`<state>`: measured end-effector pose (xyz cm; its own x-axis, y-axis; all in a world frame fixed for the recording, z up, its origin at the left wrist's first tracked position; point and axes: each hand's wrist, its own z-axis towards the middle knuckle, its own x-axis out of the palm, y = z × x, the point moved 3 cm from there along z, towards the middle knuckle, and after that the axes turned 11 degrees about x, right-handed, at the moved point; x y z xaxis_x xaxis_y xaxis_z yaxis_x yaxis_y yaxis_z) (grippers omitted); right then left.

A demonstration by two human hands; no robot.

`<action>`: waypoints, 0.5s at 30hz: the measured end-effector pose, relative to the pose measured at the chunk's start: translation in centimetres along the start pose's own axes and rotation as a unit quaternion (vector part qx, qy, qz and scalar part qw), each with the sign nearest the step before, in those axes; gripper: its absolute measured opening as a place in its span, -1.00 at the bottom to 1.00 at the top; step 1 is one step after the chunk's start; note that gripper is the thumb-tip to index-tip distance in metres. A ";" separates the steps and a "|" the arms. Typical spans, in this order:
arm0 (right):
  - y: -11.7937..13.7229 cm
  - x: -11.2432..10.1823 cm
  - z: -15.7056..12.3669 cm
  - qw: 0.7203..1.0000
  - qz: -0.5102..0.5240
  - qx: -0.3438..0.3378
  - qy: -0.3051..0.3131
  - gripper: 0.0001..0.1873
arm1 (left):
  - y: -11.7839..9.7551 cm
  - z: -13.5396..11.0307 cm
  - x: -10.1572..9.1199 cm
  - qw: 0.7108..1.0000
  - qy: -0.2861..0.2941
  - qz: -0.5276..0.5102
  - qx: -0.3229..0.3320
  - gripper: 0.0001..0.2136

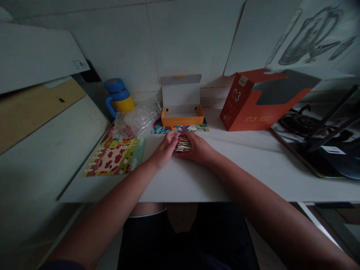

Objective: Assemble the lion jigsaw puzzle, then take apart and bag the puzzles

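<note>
A thick stack of thin cards or small booklets (pixel 183 144) is between my two hands on the white table, its layered edges facing me. My right hand (pixel 197 147) wraps around its right side, thumb along the near edge and fingers over the far edge. Against the left end presses my left hand (pixel 168 144), its fingers close together and partly hidden. Just beyond my hands, an open orange box (pixel 182 120) with a raised grey-white lid stands on a colourful printed sheet (pixel 161 129). The inside of that box looks pale.
Crumpled clear plastic wrap (pixel 140 118) lies left, beside a blue-and-yellow jug (pixel 119 97) and over a cow-patterned printed sheet (pixel 112 157). A large orange-red carton (pixel 253 108) stands back right. Dark equipment (pixel 323 150) occupies the right side; large boards (pixel 42 123) lean at left.
</note>
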<state>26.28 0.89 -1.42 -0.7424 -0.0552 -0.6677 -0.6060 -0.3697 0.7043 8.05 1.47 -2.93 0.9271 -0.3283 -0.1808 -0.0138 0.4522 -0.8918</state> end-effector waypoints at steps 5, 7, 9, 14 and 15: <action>-0.2 -0.4 -0.1 1.000 -0.016 0.009 0.001 -0.26 | -1.6 0.1 -1.2 0.972 0.006 0.219 0.083 -0.65; -0.1 -0.5 -0.1 1.000 -0.011 0.021 0.004 -0.25 | -2.8 0.2 -2.2 0.937 -0.024 0.312 0.153 -0.71; 0.0 -0.5 -0.1 0.999 -0.008 0.038 0.009 -0.25 | -3.7 0.4 -3.6 0.898 -0.079 0.390 0.188 -0.76; 0.3 -0.8 -0.2 0.998 -0.012 0.057 0.022 -0.27 | -4.0 0.5 -7.9 0.809 -0.225 0.527 0.133 -0.72; 0.3 -0.8 -0.2 0.998 -0.011 0.057 0.023 -0.28 | -3.7 0.5 -8.6 0.802 -0.236 0.537 0.115 -0.70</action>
<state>26.74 0.59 -0.70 -0.7162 -0.0910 -0.6919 -0.6527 -0.2638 0.7102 0.30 3.01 2.09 0.4666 0.6787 -0.5672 -0.8796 0.4230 -0.2174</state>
